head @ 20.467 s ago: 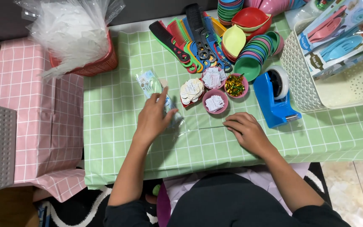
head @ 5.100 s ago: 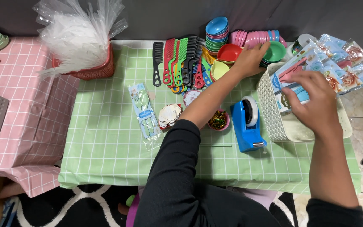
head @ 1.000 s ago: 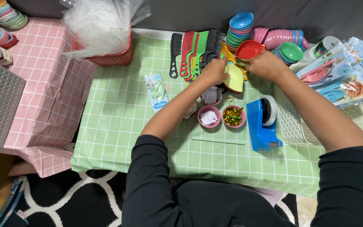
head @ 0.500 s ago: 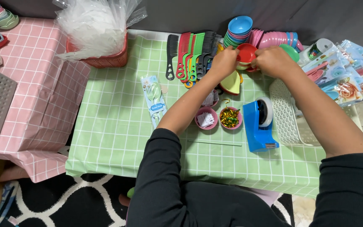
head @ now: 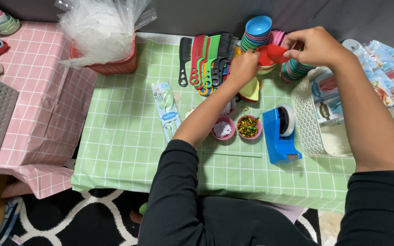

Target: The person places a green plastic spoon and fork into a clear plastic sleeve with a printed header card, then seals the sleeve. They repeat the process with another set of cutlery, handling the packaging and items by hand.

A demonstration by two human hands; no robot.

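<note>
While held, one red bowl [head: 277, 53]

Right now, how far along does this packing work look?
Looks early. Done: one sealed cutlery packet lies on the green cloth. In hand: the right hand holds a small red dish, and the left hand reaches to a red bowl on the stack. Left: combs, stacked bowls and the heap of clear bags remain plentiful.

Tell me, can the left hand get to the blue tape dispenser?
Probably yes. The left hand is busy with a small red plastic bowl, but nothing blocks the blue tape dispenser nearby.
</note>
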